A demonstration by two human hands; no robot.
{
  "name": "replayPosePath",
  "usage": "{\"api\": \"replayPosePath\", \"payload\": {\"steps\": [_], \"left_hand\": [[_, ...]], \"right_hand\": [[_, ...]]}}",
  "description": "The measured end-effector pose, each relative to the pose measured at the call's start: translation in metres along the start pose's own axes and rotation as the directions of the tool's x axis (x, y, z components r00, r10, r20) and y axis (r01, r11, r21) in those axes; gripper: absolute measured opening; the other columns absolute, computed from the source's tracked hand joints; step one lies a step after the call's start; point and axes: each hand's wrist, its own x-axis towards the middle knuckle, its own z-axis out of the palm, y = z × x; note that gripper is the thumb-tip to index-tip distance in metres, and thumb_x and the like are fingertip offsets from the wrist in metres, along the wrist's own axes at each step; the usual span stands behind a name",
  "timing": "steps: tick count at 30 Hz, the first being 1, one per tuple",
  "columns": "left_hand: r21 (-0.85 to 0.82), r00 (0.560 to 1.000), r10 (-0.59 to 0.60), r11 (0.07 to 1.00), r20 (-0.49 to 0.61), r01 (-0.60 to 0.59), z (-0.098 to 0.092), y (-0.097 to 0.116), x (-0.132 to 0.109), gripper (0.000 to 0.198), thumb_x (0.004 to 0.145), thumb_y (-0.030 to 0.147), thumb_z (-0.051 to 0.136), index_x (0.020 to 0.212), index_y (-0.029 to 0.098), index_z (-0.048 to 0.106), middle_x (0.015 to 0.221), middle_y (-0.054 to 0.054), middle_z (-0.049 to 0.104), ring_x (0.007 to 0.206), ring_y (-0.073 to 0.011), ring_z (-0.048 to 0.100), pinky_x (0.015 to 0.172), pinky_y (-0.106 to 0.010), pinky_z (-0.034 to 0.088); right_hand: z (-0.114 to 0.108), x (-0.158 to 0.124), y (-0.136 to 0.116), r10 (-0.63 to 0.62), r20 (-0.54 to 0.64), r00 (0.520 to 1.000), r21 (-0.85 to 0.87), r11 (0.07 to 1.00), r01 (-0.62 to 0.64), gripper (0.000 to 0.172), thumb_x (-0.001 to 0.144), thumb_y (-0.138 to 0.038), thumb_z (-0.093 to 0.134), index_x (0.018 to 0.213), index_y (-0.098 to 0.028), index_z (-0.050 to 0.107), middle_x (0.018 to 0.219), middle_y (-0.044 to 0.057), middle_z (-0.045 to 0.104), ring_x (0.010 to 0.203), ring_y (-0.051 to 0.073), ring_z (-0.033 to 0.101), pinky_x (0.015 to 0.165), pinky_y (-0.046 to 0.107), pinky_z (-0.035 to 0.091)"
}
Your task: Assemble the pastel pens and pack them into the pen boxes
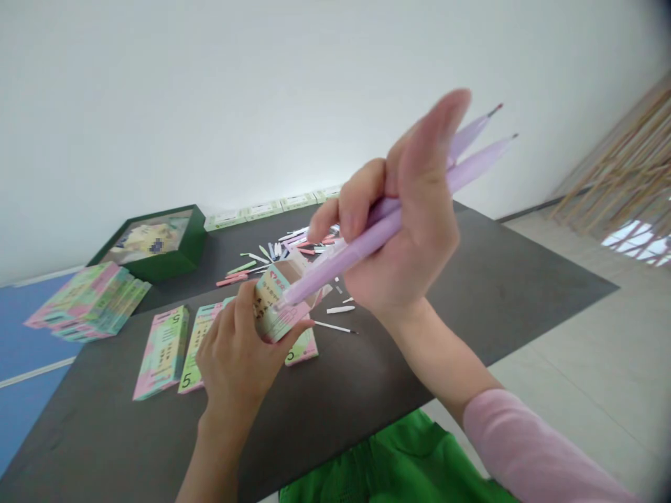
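Two light purple pens (367, 241) are gripped in my right hand (414, 230), raised above the table with their pointed tips toward the upper right. Their clear-ended rear parts pass in front of a small printed box (273, 293). Around that box are the fingers and thumb of my left hand (235, 356); its end flaps are open on the side toward my right hand. Below and behind the left hand lie similar pink and green boxes (162, 349), partly covered by it.
Loose pens and pen parts (298, 241) are scattered mid-table. A dark green box (178, 241) holding crumpled material stands at the back left, beside stacked cartons (91, 300). White-green boxes (262, 209) line the wall. The dark table (472, 279) narrows to a right corner.
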Motion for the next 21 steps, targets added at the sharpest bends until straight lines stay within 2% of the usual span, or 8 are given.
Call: {"api": "replayPosePath", "payload": {"steps": [3, 4, 6, 8, 11, 14, 18, 21], "left_hand": [[-0.008, 1.000, -0.001, 1.000, 0.011, 0.001, 0.001, 0.001, -0.001, 0.080, 0.072, 0.074, 0.059, 0.127, 0.016, 0.049, 0.097, -0.013, 0.070, 0.088, -0.0335, 0.068, 0.071, -0.037, 0.049], [-0.008, 1.000, -0.008, 1.000, 0.017, 0.008, 0.002, 0.001, -0.001, 0.081, 0.072, 0.074, 0.059, 0.127, 0.016, 0.048, 0.099, -0.014, 0.070, 0.089, -0.0339, 0.068, 0.071, -0.037, 0.049], [-0.012, 0.999, -0.022, 1.000, 0.027, 0.023, 0.003, 0.001, -0.001, 0.081, 0.073, 0.073, 0.059, 0.129, 0.015, 0.047, 0.102, -0.015, 0.070, 0.090, -0.0343, 0.069, 0.071, -0.037, 0.049], [-0.019, 0.999, -0.032, 0.999, 0.037, 0.033, 0.004, 0.000, -0.001, 0.080, 0.074, 0.072, 0.059, 0.129, 0.015, 0.047, 0.102, -0.015, 0.070, 0.090, -0.0344, 0.069, 0.071, -0.037, 0.049], [-0.024, 0.997, -0.057, 0.998, 0.048, 0.058, 0.006, -0.001, 0.001, 0.082, 0.074, 0.073, 0.057, 0.130, 0.014, 0.047, 0.102, -0.015, 0.070, 0.089, -0.0351, 0.069, 0.071, -0.038, 0.050], [-0.033, 0.996, -0.072, 0.997, 0.054, 0.074, 0.006, -0.001, 0.003, 0.080, 0.075, 0.072, 0.057, 0.130, 0.014, 0.046, 0.103, -0.016, 0.071, 0.091, -0.0356, 0.069, 0.072, -0.039, 0.050], [-0.034, 0.996, -0.064, 0.997, 0.055, 0.066, 0.004, -0.001, 0.006, 0.083, 0.074, 0.071, 0.060, 0.133, 0.015, 0.044, 0.106, -0.017, 0.070, 0.094, -0.0372, 0.069, 0.073, -0.041, 0.051], [-0.017, 0.998, -0.047, 0.999, 0.047, 0.047, 0.004, -0.002, 0.007, 0.084, 0.073, 0.070, 0.062, 0.135, 0.017, 0.044, 0.107, -0.016, 0.069, 0.094, -0.0370, 0.068, 0.075, -0.042, 0.051]], "right_hand": [[-0.015, 0.002, 0.009, -0.039, 0.082, 0.996, 0.106, 0.994, 0.031, 0.035, 0.098, -0.044, 0.042, 0.068, -0.025, 0.043, 0.051, -0.008, 0.058, 0.036, 0.009, 0.032, 0.064, 0.031, 0.058], [-0.018, 0.003, 0.011, -0.033, 0.082, 0.996, 0.124, 0.992, 0.023, 0.036, 0.099, -0.043, 0.039, 0.069, -0.025, 0.043, 0.055, -0.007, 0.062, 0.037, 0.009, 0.035, 0.074, 0.034, 0.059], [-0.024, 0.006, 0.015, -0.011, 0.064, 0.998, 0.115, 0.993, 0.003, 0.033, 0.100, -0.041, 0.038, 0.071, -0.024, 0.043, 0.065, -0.005, 0.069, 0.047, 0.010, 0.052, 0.084, 0.036, 0.057], [-0.029, 0.011, 0.016, -0.003, 0.034, 0.999, 0.067, 0.998, 0.000, 0.032, 0.098, -0.042, 0.042, 0.071, -0.024, 0.041, 0.067, -0.004, 0.070, 0.060, 0.012, 0.065, 0.086, 0.035, 0.055], [-0.035, 0.019, 0.020, -0.009, 0.014, 1.000, 0.024, 1.000, 0.009, 0.033, 0.095, -0.050, 0.043, 0.073, -0.025, 0.041, 0.067, -0.004, 0.071, 0.064, 0.014, 0.069, 0.089, 0.037, 0.053], [-0.043, 0.026, 0.028, -0.024, 0.031, 0.999, -0.013, 1.000, 0.025, 0.035, 0.091, -0.058, 0.044, 0.077, -0.026, 0.043, 0.077, -0.003, 0.073, 0.076, 0.016, 0.071, 0.090, 0.036, 0.052], [-0.052, 0.031, 0.040, -0.116, 0.059, 0.991, -0.049, 0.992, 0.119, 0.037, 0.092, -0.057, 0.041, 0.073, -0.026, 0.045, 0.057, -0.007, 0.066, 0.050, 0.012, 0.061, 0.089, 0.036, 0.052], [-0.052, 0.032, 0.040, -0.132, 0.083, 0.988, -0.016, 0.991, 0.134, 0.036, 0.093, -0.053, 0.042, 0.070, -0.026, 0.047, 0.049, -0.009, 0.057, 0.044, 0.010, 0.055, 0.082, 0.033, 0.054]]}}
